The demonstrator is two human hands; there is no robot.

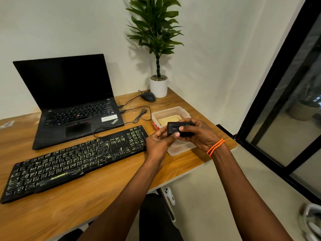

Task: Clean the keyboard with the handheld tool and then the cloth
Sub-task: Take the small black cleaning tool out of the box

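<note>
Evidently both hands share one small black boxy handheld tool [180,129] above the clear plastic tub [182,148]: the left hand [160,143] pinches its near end, the right hand [199,134] wraps its far side, probably readying it. At nine o'clock of them, the grimy black keyboard [74,160] lies on the wooden bench [73,206]; a folded yellow cloth [169,120] waits in the tub.

A black keyboard [74,160], its keys streaked with pale yellow-green smears, lies on a warm brown wood-grain desk [69,206] near a black laptop [69,101] with a small red dot among its keys. To the right, a black handheld tool [180,129] shows above a clear plastic box [173,117] holding a pale yellow cloth [169,119]. A wrist wears an orange beaded bracelet [215,146], and far off a green plant [156,32] stands in a white pot [158,87] beside a black mouse [148,96].
</note>
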